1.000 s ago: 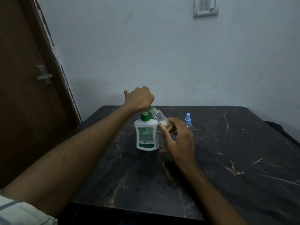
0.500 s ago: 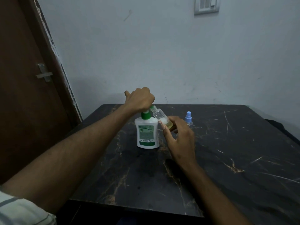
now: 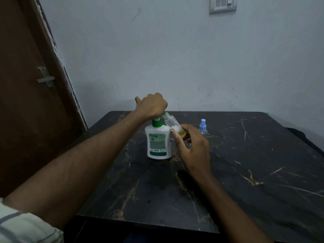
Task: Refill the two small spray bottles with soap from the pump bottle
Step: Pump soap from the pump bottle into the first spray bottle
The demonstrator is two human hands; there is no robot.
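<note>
Both hands work at the middle of a black marble-patterned table (image 3: 245, 172). The person's left hand (image 3: 152, 106) sits on top of the white pump bottle (image 3: 158, 142), fingers curled down over its green pump head, which is mostly hidden beneath the fist — only the green collar and a bit of the nozzle show. The pump bottle stands upright on the table, its label facing the camera. The right hand (image 3: 194, 148) holds a small clear spray bottle (image 3: 172, 126) by its lower end, thumb and fingers pinched round it; this bottle is tilted, its open neck leaning up and left to meet the pump's nozzle just under the left hand. A little yellowish liquid lies in the bottle's lower part, next to the fingertips. Whether soap is flowing cannot be told. The second spray bottle (image 3: 203, 127) stands upright just behind the right hand, its light blue spray top on, its clear body partly hidden by the fingers; it is apart from the pump bottle, on the right. Beyond the table rises a pale wall (image 3: 175, 58) with a switch plate (image 3: 223, 5) high up — and at the left a brown door (image 3: 22, 102) with a metal latch (image 3: 45, 78). A striped sleeve (image 3: 21, 225) shows at the lower left corner.
</note>
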